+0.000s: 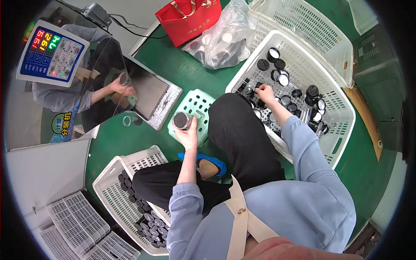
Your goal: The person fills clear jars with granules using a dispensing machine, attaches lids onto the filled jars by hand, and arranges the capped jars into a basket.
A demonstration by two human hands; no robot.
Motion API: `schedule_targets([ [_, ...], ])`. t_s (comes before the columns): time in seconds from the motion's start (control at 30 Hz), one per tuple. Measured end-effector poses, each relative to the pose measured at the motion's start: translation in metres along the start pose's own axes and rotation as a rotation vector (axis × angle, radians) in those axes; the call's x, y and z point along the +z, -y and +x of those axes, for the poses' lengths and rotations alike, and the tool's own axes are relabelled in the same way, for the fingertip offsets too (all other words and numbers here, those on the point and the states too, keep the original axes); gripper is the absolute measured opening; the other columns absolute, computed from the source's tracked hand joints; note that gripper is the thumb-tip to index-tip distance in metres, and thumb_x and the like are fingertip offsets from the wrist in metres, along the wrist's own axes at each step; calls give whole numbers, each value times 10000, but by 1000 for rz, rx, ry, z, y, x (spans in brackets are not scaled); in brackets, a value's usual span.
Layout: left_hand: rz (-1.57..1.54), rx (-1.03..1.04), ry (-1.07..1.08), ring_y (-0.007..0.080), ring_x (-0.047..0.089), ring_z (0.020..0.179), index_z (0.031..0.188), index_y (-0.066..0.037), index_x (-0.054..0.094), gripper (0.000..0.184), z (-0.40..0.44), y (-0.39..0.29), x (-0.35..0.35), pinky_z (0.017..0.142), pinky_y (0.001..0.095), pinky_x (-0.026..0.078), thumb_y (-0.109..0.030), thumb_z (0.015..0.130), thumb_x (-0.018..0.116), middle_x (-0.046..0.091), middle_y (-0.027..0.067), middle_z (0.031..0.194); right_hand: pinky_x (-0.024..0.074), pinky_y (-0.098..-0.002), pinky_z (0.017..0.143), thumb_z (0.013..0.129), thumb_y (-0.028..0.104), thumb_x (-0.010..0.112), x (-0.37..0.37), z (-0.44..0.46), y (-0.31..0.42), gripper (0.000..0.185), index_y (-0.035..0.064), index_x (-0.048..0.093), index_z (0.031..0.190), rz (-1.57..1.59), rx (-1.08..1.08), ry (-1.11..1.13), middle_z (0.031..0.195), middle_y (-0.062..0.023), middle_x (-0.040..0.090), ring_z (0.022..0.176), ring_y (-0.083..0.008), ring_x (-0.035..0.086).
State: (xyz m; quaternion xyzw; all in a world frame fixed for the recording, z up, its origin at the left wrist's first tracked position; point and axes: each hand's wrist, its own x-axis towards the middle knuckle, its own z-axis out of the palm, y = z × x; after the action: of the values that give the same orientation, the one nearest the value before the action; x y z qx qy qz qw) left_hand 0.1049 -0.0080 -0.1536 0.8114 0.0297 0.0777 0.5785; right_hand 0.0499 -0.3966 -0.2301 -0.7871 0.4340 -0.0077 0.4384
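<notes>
My left hand (187,136) is wrapped round a clear jar (189,118) filled with dark grains, its open mouth facing up. It holds the jar above a pale green perforated stool (201,100). Inside the large white crate (340,145), my right hand (265,93) has its fingers closed on a black lid (258,85), partly hidden by the fingertips. Around that hand lie more black lids (263,65) and clear empty jars, some of them capped.
A dispensing machine with a lit display (53,53) stands at left, a metal tray (149,97) beside it. Black-lidded jars fill a lower white crate (104,182). A red bag (188,21) and a clear plastic bag (223,39) sit at the back. Stacked baskets (78,221) stand lower left.
</notes>
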Motion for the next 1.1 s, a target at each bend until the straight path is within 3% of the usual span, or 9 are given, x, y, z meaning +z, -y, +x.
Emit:
schedule_targets([
  [0.13, 7, 41, -31, 196, 682, 1000, 1246, -4, 587, 578, -8, -52, -10, 932, 351, 530, -132, 768, 887, 693, 99, 1096, 446, -297, 671, 911, 273, 660, -53, -37, 23, 226, 54, 708, 945, 451, -74, 136, 808, 3, 623, 703, -119, 533],
  [0.3, 24, 127, -13, 202, 690, 952, 1195, -1, 583, 537, -30, -93, -23, 901, 349, 537, -104, 758, 878, 687, 98, 1044, 560, -372, 956, 1021, 293, 644, -127, -80, 66, 273, 45, 697, 1122, 1120, -88, 370, 1129, -78, 750, 1068, -182, 709],
  [0.4, -23, 114, 23, 189, 693, 941, 1219, 6, 574, 562, -48, -112, -31, 887, 340, 544, -98, 756, 876, 691, 99, 1033, 540, -366, 912, 1000, 307, 669, -146, -123, 109, 289, 112, 684, 1214, 1262, -41, 458, 1147, -32, 737, 1049, -155, 690],
  [0.5, -75, 66, 52, 176, 691, 944, 1229, 12, 570, 575, -63, -116, -37, 878, 329, 549, -98, 756, 879, 694, 100, 1042, 466, -283, 740, 1000, 296, 664, -135, -152, 138, 331, 149, 663, 1296, 1078, 75, 486, 1047, 46, 692, 811, -90, 614],
  [0.6, -94, 92, 46, 178, 691, 945, 1230, 12, 569, 578, -75, -109, -41, 880, 331, 549, -96, 754, 879, 693, 99, 1048, 462, -300, 878, 1046, 311, 589, -101, -167, 140, 288, 138, 669, 1261, 811, -68, 605, 1078, 46, 670, 1000, -54, 590],
  [0.63, -100, 83, 33, 180, 688, 933, 1216, 0, 579, 560, -77, -107, -42, 876, 329, 546, -91, 750, 877, 689, 93, 1036, 418, -331, 1028, 1089, 338, 493, -93, -173, 142, 343, 102, 653, 1281, 707, -43, 508, 1165, -6, 661, 1145, -107, 572],
  [0.77, -161, 75, 33, 188, 677, 915, 1161, -16, 596, 506, -82, -112, -50, 860, 331, 542, -84, 742, 873, 672, 84, 1011, 375, -328, 1108, 1116, 357, 422, -74, -186, 134, 470, -5, 608, 1351, 472, -473, 234, 1261, -109, 658, 1216, -201, 574],
  [1.0, -211, 24, 61, 220, 690, 934, 1183, 6, 602, 566, -82, -107, -48, 873, 355, 548, -146, 714, 882, 682, 117, 1044, 443, -314, 1017, 1091, 239, 495, -97, -210, 181, 354, -3, 626, 1314, 365, -693, 45, 1202, -84, 665, 1120, -177, 600],
  [1.1, -115, 122, 73, 165, 695, 924, 1193, -16, 587, 557, -82, -116, -51, 868, 323, 551, -128, 728, 872, 713, 84, 1007, 490, -360, 989, 928, 62, 630, -106, -247, 232, 358, -7, 638, 1280, 212, -1056, 138, 1183, -127, 674, 1122, -245, 638],
])
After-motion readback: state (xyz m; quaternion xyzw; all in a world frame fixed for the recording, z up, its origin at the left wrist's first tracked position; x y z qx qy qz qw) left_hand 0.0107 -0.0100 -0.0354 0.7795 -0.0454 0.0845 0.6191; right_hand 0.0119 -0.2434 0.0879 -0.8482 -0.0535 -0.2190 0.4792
